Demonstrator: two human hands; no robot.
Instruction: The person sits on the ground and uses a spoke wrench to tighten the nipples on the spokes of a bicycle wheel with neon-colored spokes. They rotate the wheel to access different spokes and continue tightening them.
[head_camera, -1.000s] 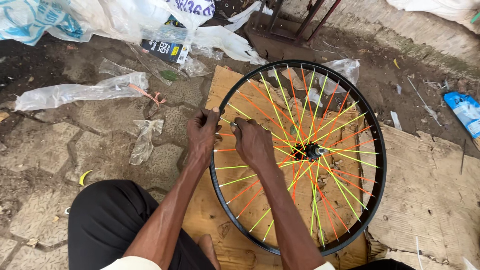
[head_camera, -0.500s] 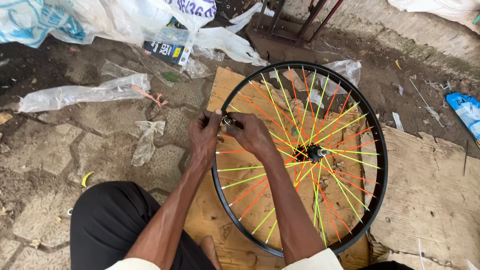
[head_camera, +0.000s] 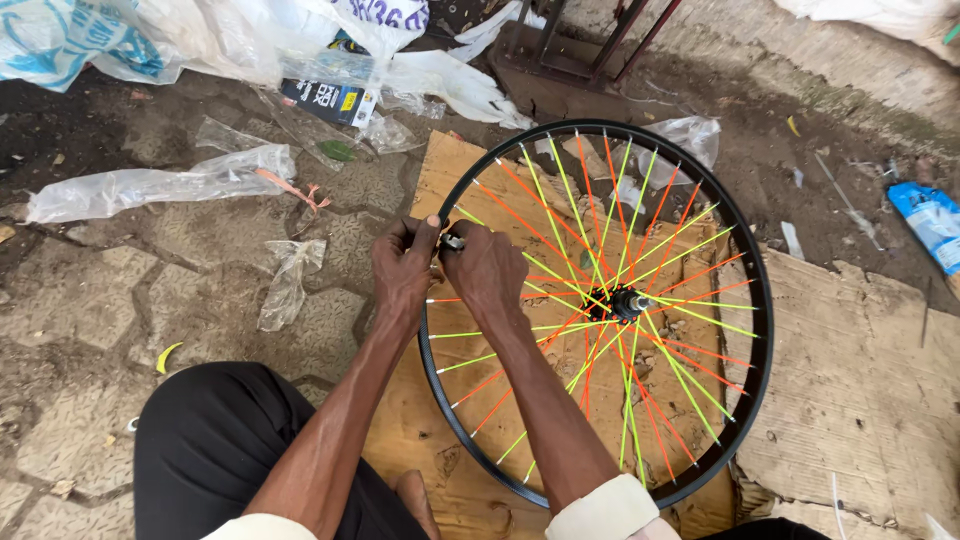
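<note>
A black bicycle wheel rim (head_camera: 752, 300) with orange and yellow-green spokes lies flat over a wooden board (head_camera: 440, 170). Its dark hub (head_camera: 622, 302) sits at the centre. My left hand (head_camera: 402, 268) grips the rim's left edge from outside. My right hand (head_camera: 487, 270) reaches through the spokes just inside that same edge, fingers closed on a small metal tool (head_camera: 452, 242) at a spoke end. The two hands nearly touch. My forearms cross the lower left part of the wheel.
Crumpled clear plastic bags (head_camera: 160, 185) and a small dark box (head_camera: 330, 100) lie on the stone paving to the left and behind. Flattened cardboard (head_camera: 860, 390) spreads to the right. A rusty metal frame (head_camera: 590, 45) stands behind the wheel. My dark-trousered knee (head_camera: 215, 450) is at lower left.
Both hands have stayed at the rim's left edge, shifting slightly up along it. The right hand's fingers have turned around the small tool. The wheel itself has hardly moved.
</note>
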